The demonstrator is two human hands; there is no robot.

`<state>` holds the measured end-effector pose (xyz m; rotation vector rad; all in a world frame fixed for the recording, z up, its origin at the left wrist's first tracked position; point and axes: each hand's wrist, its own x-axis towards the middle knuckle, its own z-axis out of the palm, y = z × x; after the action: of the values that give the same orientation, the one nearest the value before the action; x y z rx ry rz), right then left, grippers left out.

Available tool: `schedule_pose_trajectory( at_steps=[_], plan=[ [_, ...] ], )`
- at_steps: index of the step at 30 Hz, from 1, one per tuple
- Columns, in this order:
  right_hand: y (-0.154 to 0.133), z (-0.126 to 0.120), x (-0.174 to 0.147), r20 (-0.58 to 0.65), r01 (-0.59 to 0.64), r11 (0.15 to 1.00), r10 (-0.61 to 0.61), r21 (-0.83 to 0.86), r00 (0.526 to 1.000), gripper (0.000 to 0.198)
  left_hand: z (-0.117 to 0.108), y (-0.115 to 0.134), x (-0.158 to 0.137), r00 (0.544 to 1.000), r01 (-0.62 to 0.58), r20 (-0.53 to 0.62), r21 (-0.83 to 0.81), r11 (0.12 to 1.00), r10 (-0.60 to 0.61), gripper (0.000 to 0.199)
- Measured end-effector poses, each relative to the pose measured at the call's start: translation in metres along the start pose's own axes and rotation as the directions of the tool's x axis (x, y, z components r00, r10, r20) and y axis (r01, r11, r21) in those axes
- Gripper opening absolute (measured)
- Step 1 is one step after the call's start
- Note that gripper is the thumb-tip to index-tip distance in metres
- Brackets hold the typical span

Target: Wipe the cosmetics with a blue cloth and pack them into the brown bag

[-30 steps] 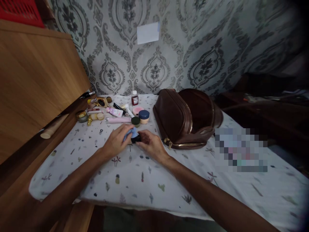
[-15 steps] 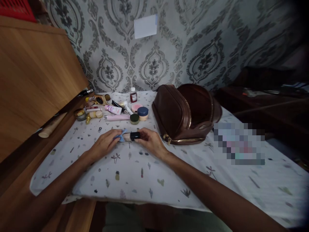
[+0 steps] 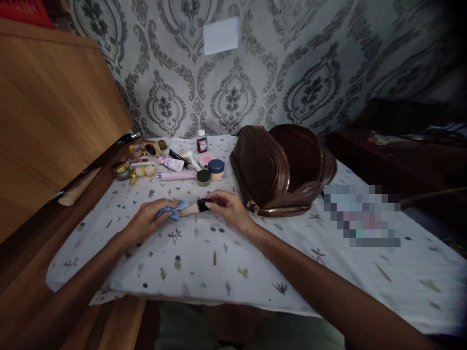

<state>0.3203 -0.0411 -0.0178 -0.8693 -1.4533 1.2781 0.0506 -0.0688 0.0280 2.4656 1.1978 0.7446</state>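
Note:
Between my hands lies a foundation bottle [image 3: 189,209], beige with a black cap [image 3: 203,205], held nearly level and slightly tilted. My right hand [image 3: 229,210] pinches the cap between thumb and fingers. In my left hand [image 3: 148,219] is a crumpled light blue cloth [image 3: 171,209], closed against the bottle's beige end. Part of the bottle is hidden by the cloth. Just beyond the hands sit a dark green-lidded jar [image 3: 203,178], a blue-lidded jar [image 3: 216,169] and a pink tube [image 3: 176,175].
An open brown leather bag [image 3: 259,170] stands to the right. Several cosmetics, including a white-and-pink tube [image 3: 171,164], lie at the back left. A small white-capped bottle [image 3: 202,142] stands near the wall. A wooden cabinet [image 3: 62,97] borders the left side.
My left hand has shifted a little left and turned, showing more of the blue cloth. The bottle's capped end has tilted up slightly in my right hand.

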Motion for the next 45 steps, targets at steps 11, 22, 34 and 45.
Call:
schedule_pose_trajectory(
  at_steps=[11,22,34,45],
  plan=[
    [-0.001,0.002,-0.002,0.024,0.047,0.99,-0.051,0.137,0.998,0.05,0.032,0.06,0.051,0.996,-0.079,-0.029,0.006,0.997,0.079,0.025],
    [0.0,0.003,-0.001,0.019,-0.024,0.987,0.022,0.158,1.0,0.039,0.013,0.023,0.006,0.992,0.111,0.062,0.034,0.993,-0.113,0.024],
    [0.001,-0.001,-0.002,0.056,-0.17,0.965,0.162,0.201,0.985,0.045,0.006,0.02,-0.002,0.996,0.081,-0.023,-0.033,0.996,-0.082,0.021],
    [-0.003,0.0,-0.003,0.115,-0.082,0.965,0.054,0.248,0.992,0.056,0.022,0.054,0.039,0.995,0.007,0.096,0.06,0.998,-0.013,0.025]
  ],
)
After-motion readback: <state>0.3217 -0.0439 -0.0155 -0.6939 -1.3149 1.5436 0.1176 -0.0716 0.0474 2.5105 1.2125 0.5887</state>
